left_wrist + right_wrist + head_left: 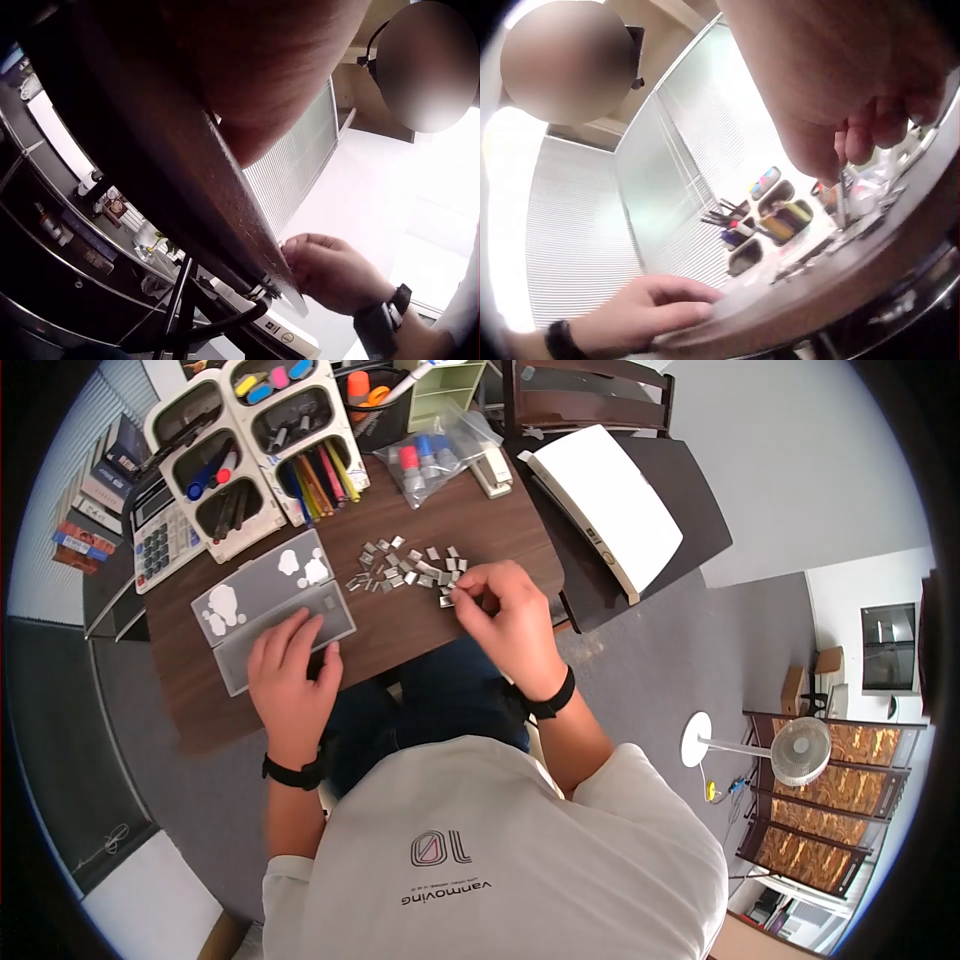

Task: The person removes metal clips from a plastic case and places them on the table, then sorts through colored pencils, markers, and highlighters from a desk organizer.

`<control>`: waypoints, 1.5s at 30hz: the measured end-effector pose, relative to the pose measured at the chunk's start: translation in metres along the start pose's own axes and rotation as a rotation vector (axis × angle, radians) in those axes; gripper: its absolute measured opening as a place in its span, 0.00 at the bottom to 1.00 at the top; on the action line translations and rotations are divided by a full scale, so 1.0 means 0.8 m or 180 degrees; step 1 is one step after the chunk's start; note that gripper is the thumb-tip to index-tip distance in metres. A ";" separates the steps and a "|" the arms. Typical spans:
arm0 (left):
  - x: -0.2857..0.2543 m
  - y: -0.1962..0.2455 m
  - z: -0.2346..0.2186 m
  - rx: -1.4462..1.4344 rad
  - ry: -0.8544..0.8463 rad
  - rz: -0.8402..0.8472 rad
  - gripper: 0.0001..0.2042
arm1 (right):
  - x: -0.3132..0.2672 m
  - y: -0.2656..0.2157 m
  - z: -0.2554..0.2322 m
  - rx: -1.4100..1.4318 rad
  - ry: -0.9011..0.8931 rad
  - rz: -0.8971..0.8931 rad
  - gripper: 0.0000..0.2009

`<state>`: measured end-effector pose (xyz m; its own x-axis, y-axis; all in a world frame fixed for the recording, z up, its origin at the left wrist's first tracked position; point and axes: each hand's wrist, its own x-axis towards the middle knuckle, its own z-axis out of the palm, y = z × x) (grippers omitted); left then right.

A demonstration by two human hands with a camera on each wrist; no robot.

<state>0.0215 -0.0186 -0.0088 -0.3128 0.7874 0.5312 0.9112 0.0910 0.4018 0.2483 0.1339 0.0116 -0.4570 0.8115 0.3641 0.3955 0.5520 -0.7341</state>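
Note:
A translucent grey plastic case (275, 565) with white cloud-like patches lies opened flat on the brown table. My left hand (293, 675) rests on its near half, fingers extended; a small metal piece (329, 601) shows in that half beyond the fingertips. To the right of the case, small silver metal clips (405, 568) are scattered in a loose pile. At the pile's right edge my right hand (512, 622) has thumb and fingers brought together. The right wrist view shows it pinching a small silver metal clip (844, 199). In the left wrist view, my left palm hides the case.
Behind the case stands a white desk organizer (250, 450) with pens and pencils, a calculator (165, 545) beside it. A clear bag of bottles (430, 455) and a stapler (491, 470) lie at the back. A white box-like device (615, 500) sits on the dark surface at right.

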 end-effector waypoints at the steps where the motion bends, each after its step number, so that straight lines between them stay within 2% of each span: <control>1: 0.000 0.000 0.002 -0.0018 0.0030 -0.0011 0.17 | 0.000 -0.015 0.005 0.0181 0.0028 -0.0065 0.07; 3: 0.000 -0.001 0.003 -0.0010 0.0042 0.0012 0.17 | 0.005 -0.036 0.032 0.0252 -0.0242 -0.0807 0.07; 5: 0.000 -0.002 0.004 -0.0091 0.0071 -0.0004 0.18 | 0.012 -0.054 0.065 0.0119 -0.0306 -0.1092 0.07; 7: 0.000 -0.005 0.005 0.0016 0.0133 0.0168 0.19 | 0.023 -0.059 0.092 0.0046 -0.0298 -0.1271 0.07; 11: 0.000 -0.007 0.005 0.0015 0.0095 0.0232 0.17 | 0.025 -0.058 0.118 -0.0247 -0.0319 -0.1216 0.06; 15: 0.003 0.001 0.002 -0.0060 0.0024 0.0207 0.14 | 0.019 -0.059 0.086 -0.0152 -0.0374 -0.1179 0.05; 20: 0.001 0.000 0.000 0.0013 -0.0075 0.0259 0.15 | 0.005 -0.020 0.015 -0.0253 -0.0010 -0.0835 0.07; 23: 0.002 0.006 -0.007 -0.0379 0.0095 0.0070 0.18 | -0.003 0.003 -0.004 -0.0203 0.0029 -0.0602 0.08; 24: -0.007 0.007 -0.013 -0.0665 0.0218 -0.0204 0.18 | -0.006 0.009 -0.008 -0.0177 0.0057 -0.0472 0.08; 25: -0.006 0.004 -0.027 -0.0956 0.0326 -0.0135 0.21 | -0.006 0.012 -0.010 -0.0166 -0.0068 -0.0518 0.08; 26: -0.001 0.003 -0.046 -0.1230 0.0451 -0.0099 0.23 | -0.008 0.013 -0.010 -0.0069 0.0041 -0.0328 0.08; 27: 0.018 0.029 -0.061 -0.2802 0.0837 -0.0309 0.29 | -0.012 0.013 -0.008 0.0042 0.0083 -0.0128 0.07; 28: 0.042 0.060 -0.095 -0.3317 0.0867 -0.0519 0.44 | -0.013 0.021 -0.005 -0.0044 0.0135 -0.0236 0.07; 29: 0.068 0.083 -0.139 -0.3819 0.0566 -0.0775 0.56 | -0.011 0.036 0.002 -0.0163 0.0234 -0.0633 0.07; 30: 0.086 0.087 -0.170 -0.4043 0.0262 -0.0652 0.64 | -0.016 0.033 0.004 -0.0175 0.0164 -0.0442 0.07; 31: 0.110 0.050 -0.178 -0.4617 -0.0217 0.0973 0.68 | -0.012 0.030 0.007 -0.0210 0.0172 -0.0305 0.07; 37: 0.092 0.054 -0.198 -0.4048 0.0290 0.0716 0.68 | -0.009 0.030 0.011 -0.0208 0.0233 -0.0599 0.07; 38: 0.092 0.055 -0.196 -0.3979 0.0343 0.0684 0.68 | -0.012 0.033 0.011 -0.0226 0.0163 -0.0411 0.07; 41: 0.091 0.056 -0.192 -0.3749 0.0580 0.0585 0.68 | -0.011 0.036 0.015 -0.0422 0.0237 -0.0645 0.07; 45: 0.085 0.061 -0.190 -0.3469 0.0817 0.0407 0.68 | -0.011 0.026 0.013 -0.0405 0.0118 -0.0531 0.09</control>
<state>0.0042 -0.0533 0.1600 -0.3944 0.5925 0.7024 0.2597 -0.6614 0.7037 0.2522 0.1360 -0.0127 -0.4959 0.7120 0.4971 0.4153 0.6972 -0.5843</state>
